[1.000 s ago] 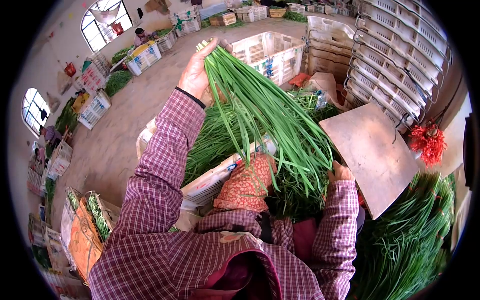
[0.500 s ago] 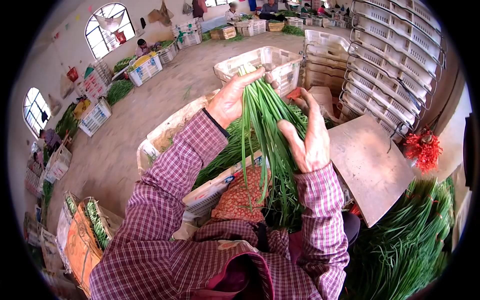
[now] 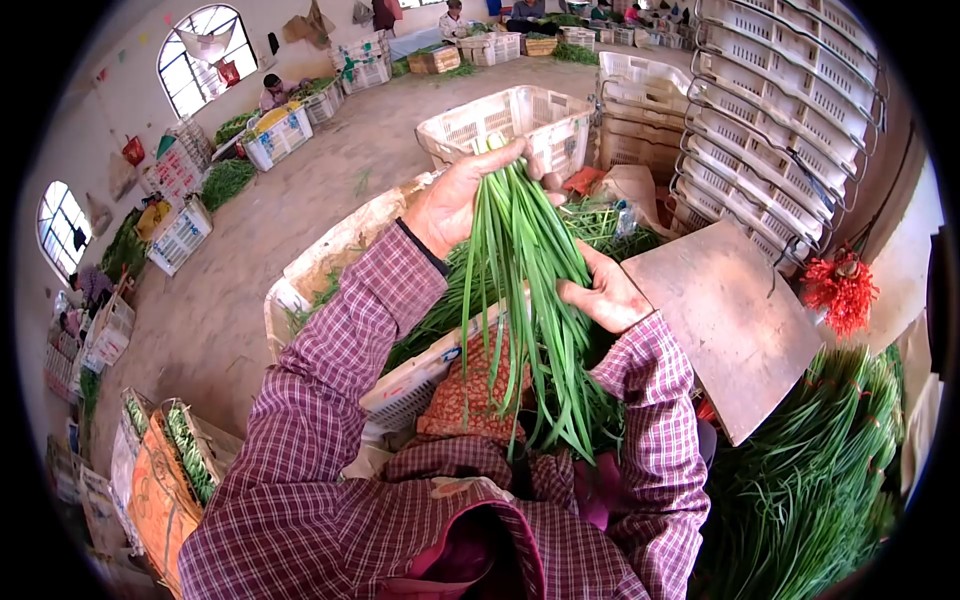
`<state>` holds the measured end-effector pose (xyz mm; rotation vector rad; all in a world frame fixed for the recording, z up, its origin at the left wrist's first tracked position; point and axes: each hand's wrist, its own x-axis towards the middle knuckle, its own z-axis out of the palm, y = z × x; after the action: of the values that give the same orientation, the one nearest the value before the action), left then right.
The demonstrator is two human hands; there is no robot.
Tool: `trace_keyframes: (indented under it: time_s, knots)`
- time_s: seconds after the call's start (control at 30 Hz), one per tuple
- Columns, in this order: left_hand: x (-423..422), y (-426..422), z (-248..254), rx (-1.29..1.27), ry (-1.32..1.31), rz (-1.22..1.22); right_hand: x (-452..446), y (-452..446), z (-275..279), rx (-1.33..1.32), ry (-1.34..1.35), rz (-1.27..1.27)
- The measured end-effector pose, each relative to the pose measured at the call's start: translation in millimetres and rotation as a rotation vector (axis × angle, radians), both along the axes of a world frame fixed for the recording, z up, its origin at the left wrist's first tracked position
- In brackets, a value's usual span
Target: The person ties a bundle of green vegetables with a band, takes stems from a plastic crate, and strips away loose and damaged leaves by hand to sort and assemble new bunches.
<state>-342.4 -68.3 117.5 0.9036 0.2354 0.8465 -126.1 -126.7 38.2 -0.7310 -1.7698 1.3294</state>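
Note:
A bunch of long green garlic chives (image 3: 530,260) hangs in front of me, pale stem ends up and leaves drooping down. My left hand (image 3: 470,195) is wrapped round the bunch near its stem ends. Lower down, my right hand (image 3: 608,288) is at the right side of the leaves, thumb toward me and its other fingers partly hidden behind them. Beneath the bunch, more loose chives (image 3: 440,310) fill a white plastic crate (image 3: 430,375). A red patterned cloth (image 3: 470,390) lies over my lap.
A flat board (image 3: 730,320) is at my right, with red ties (image 3: 840,292) hanging beyond it. Tied chive bundles (image 3: 810,470) stand at lower right. Stacked white crates (image 3: 780,130) rise behind the board. Another crate (image 3: 510,115) stands ahead. Other people work along the walls.
My right hand has moved down and in against the leaves, from a more spread pose. My left hand keeps hold of the stem ends. The view has shifted slightly.

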Motion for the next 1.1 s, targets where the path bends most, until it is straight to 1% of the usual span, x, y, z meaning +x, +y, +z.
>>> trace_keyframes:
  time_s: [0.07, 0.1, 0.13, 0.17, 0.2, 0.23, 0.27, 0.33, 0.4, 0.43, 0.47, 0.53, 0.6, 0.63, 0.67, 0.7, 0.73, 0.8, 0.83, 0.87, 0.9, 0.93, 0.97, 1.0, 1.03, 1.07, 1.1]
  knots:
    - [-15, 11, 6, -0.018, -0.187, -0.035, 16, -4, -14, -0.040, -0.342, -0.123]
    - [-23, 12, 14, 0.086, -0.182, 0.075, 28, -7, -36, 0.275, -0.344, -0.229]
    - [-28, 6, 23, 0.081, -0.162, 0.137, 44, -1, -64, 0.307, -0.353, -0.295]
    - [-36, 9, 24, 0.104, -0.214, 0.142, 60, 4, -91, 0.338, -0.363, -0.362]
    - [-43, 13, 24, 0.125, -0.264, 0.147, 76, 5, -101, 0.254, -0.522, -0.451]
    - [-47, 11, 25, 0.127, -0.262, 0.151, 92, 7, -110, 0.164, -0.689, -0.521]
    - [-49, 8, 25, 0.116, -0.258, 0.191, 104, 1, -105, 0.253, -0.995, -0.654]
    - [-48, 6, 24, 0.106, -0.256, 0.227, 118, -10, -89, 0.269, -0.987, -0.809]
    - [-46, 9, 19, 0.100, -0.253, 0.191, 127, -14, -67, 0.418, -0.630, -0.841]
    - [-45, 10, 17, 0.029, -0.251, 0.197, 123, -14, -58, 0.497, -0.420, -0.893]
    - [-44, 10, 16, 0.028, -0.250, 0.195, 115, -23, -37, 0.576, -0.359, -0.899]
    - [-37, 12, 15, 0.039, -0.101, 0.247, 95, -37, -9, 0.504, -0.131, -0.869]
    - [-28, 10, 15, 0.017, -0.104, 0.240, 68, -46, 10, 0.484, 0.130, -0.782]
    - [-19, 3, 18, 0.067, -0.061, 0.265, 56, -51, 21, 0.465, 0.142, -0.743]
    - [-12, -2, 19, 0.115, -0.020, 0.293, 46, -52, 30, 0.552, 0.096, -0.736]
    - [-5, -2, 18, 0.176, 0.020, 0.325, 36, -54, 37, 0.516, 0.089, -0.698]
    - [1, -1, 16, 0.172, -0.005, 0.309, 25, -55, 42, 0.479, 0.081, -0.661]
    - [21, -13, 18, 0.291, 0.047, 0.376, 4, -49, 45, 0.541, -0.048, -0.615]
    - [29, -18, 17, 0.349, 0.094, 0.431, -9, -47, 45, 0.585, -0.072, -0.657]
    - [42, -29, 20, 0.503, 0.159, 0.516, -22, -43, 43, 0.629, -0.096, -0.696]
    - [55, -42, 22, 0.694, 0.331, 0.632, -32, -36, 37, 0.739, -0.161, -0.754]
    - [67, -53, 22, 0.882, 0.507, 0.754, -43, -34, 26, 0.715, -0.155, -0.796]
    - [74, -59, 17, 1.053, 0.642, 0.754, -46, -24, 0, 0.616, -0.142, -0.752]
    - [82, -64, 12, 1.221, 0.782, 0.750, -48, 2, -48, 0.555, -0.255, -0.778]
    - [91, -61, 0, 1.527, 0.721, 0.836, -51, 29, -96, 0.497, -0.373, -0.796]
    - [98, -59, -14, 1.831, 0.649, 0.912, -43, 38, -120, 0.486, -0.497, -0.838]
    - [104, -61, -30, 1.915, 0.724, 0.902, -36, 46, -144, 0.475, -0.624, -0.875]
